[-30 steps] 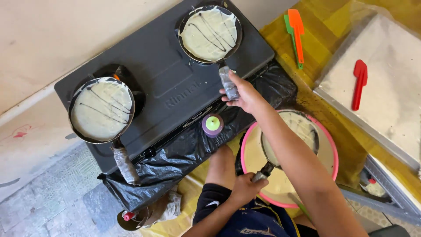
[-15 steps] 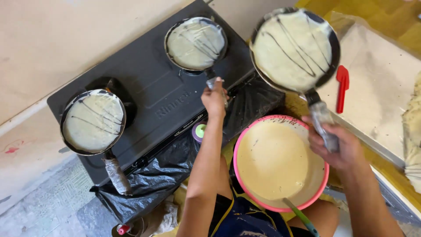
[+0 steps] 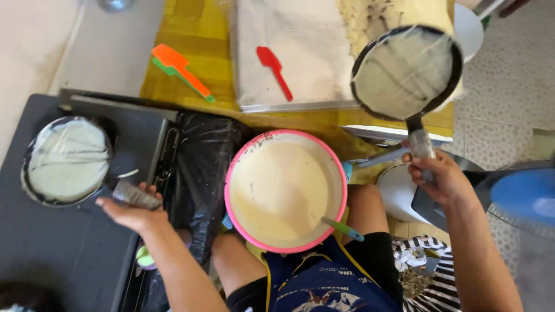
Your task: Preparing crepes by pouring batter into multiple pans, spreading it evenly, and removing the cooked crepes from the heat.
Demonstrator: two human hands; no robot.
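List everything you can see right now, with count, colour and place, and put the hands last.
raised pan: 1, black with a pale thin layer inside, upper right, tilted over the cloth
stove pan: 1, black with a pale layer, on the stove at left
stove: 1, dark grey, left
batter bowl: 1, pink rim, cream batter, centre
ladle handle: 1, green and blue, on the bowl's lower right rim
red spatula: 1, on the cloth
cloth: 1, off-white, top centre
orange and green spatulas: 2, stacked, on yellow surface
black plastic sheet: 1, beside the stove
fan: 1, blue, right edge
left hand: grips the stove pan's handle
right hand: holds the raised pan's handle
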